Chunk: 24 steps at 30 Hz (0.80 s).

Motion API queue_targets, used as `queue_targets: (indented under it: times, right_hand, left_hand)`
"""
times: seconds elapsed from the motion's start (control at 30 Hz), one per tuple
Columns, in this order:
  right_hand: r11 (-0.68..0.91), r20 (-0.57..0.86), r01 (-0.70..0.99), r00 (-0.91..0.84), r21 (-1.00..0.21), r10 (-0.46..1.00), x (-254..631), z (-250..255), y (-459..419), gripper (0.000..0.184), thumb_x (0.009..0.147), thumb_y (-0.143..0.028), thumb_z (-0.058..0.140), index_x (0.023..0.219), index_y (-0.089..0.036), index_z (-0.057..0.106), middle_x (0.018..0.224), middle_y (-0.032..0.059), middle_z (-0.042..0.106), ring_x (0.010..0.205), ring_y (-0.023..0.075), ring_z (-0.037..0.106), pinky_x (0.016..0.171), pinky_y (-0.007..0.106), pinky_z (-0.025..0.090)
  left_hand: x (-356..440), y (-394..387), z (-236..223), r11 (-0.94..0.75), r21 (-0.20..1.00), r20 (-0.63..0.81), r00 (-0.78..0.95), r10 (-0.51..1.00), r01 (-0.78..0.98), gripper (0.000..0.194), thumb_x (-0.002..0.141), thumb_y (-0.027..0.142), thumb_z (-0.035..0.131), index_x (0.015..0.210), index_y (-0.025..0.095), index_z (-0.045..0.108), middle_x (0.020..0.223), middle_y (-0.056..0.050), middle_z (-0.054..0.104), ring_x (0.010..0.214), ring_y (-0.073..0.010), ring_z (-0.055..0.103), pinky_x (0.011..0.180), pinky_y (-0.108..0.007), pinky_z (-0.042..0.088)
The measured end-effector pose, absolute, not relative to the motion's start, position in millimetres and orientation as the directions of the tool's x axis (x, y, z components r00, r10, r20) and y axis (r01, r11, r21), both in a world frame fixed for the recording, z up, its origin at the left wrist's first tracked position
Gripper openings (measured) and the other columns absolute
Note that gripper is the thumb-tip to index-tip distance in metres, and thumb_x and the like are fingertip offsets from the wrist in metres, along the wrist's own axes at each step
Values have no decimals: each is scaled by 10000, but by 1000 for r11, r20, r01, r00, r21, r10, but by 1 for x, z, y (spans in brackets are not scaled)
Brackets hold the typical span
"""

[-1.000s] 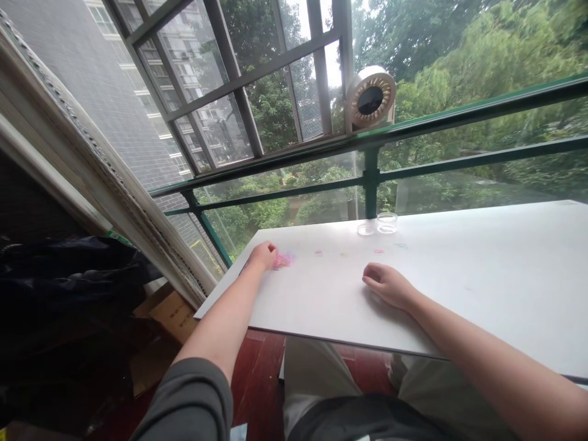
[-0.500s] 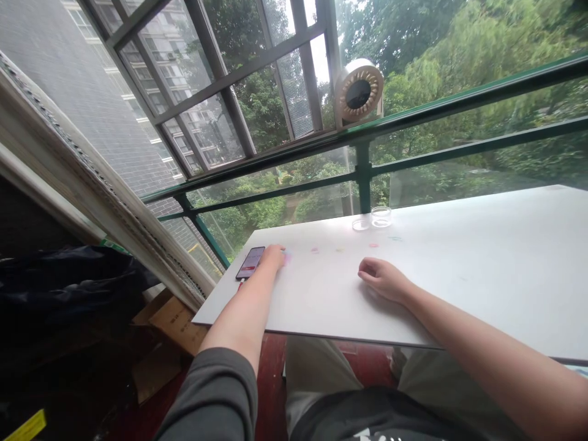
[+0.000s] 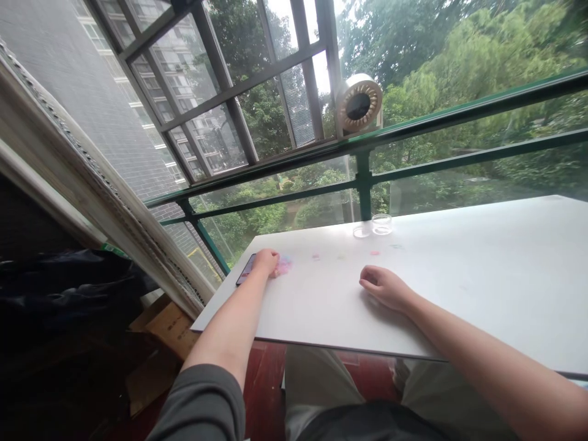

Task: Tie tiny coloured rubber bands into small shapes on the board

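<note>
My left hand (image 3: 266, 262) is at the left end of the white table (image 3: 316, 306), its fingers bent and closed together. Whatever they may hold is too small or hidden to make out. Just right of its fingertips lies a small loose cluster of pink and blue bits (image 3: 285, 264). A phone (image 3: 245, 269) lies under and beside this hand, partly covered by it. My right hand (image 3: 384, 286) rests on the tabletop with fingers curled in, and nothing shows in it. Beyond it are a small pink patch (image 3: 375, 253) and a faint green one (image 3: 395, 247).
Two clear round dishes (image 3: 381, 225) stand by the table's far edge. More faint coloured spots (image 3: 316, 256) run in a row along the tabletop. A white round fan-like device (image 3: 359, 105) sits on the green railing (image 3: 459, 120). Cardboard boxes (image 3: 169, 327) lie on the floor at left.
My left hand has drawn back slightly left, off the pink and blue cluster, and now covers more of the phone. My right hand keeps its place. The view has shifted slightly.
</note>
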State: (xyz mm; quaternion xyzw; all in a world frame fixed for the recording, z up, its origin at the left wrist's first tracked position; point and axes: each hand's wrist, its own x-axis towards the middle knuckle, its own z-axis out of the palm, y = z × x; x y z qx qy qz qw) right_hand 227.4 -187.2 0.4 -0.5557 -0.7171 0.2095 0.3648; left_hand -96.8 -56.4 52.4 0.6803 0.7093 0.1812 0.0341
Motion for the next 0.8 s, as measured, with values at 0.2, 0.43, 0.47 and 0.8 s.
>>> queue_targets:
  times: [0.2, 0.43, 0.47, 0.8]
  right_hand:
    - [277, 274, 661, -111, -697, 955, 227, 1, -187, 131, 759, -308, 487, 720, -196, 544, 657, 6, 596, 619, 159, 529, 602, 275, 386]
    - [278, 270, 655, -116, -703, 956, 227, 0, -186, 132, 766, -309, 485, 714, -197, 530, 653, 3, 594, 609, 157, 527, 601, 277, 387]
    - [279, 272, 655, -116, -702, 955, 227, -1, -186, 132, 766, -309, 485, 714, -197, 530, 652, 2, 592, 609, 157, 526, 600, 277, 386]
    - [285, 282, 663, -116, -692, 952, 227, 0, -186, 128, 765, -309, 479, 721, -198, 526, 654, 1, 585, 608, 153, 509, 603, 277, 380]
  left_hand:
    - [-104, -59, 59, -53, 311, 257, -30, 966, 949, 301, 832, 358, 490, 861, 178, 730, 875, -75, 729, 796, -196, 632, 629, -246, 408]
    - [-108, -61, 60, -90, 346, 302, -20, 953, 934, 249, 819, 297, 499, 939, 212, 701, 965, -37, 719, 854, -184, 622, 686, -245, 424]
    - [-108, -62, 60, -88, 352, 305, -26, 952, 932, 247, 816, 283, 502, 956, 215, 693, 965, -35, 717, 850, -180, 622, 690, -245, 427]
    - [-105, -63, 67, -87, 394, 326, -50, 944, 915, 213, 829, 268, 470, 923, 203, 649, 935, -31, 701, 828, -170, 608, 667, -244, 427]
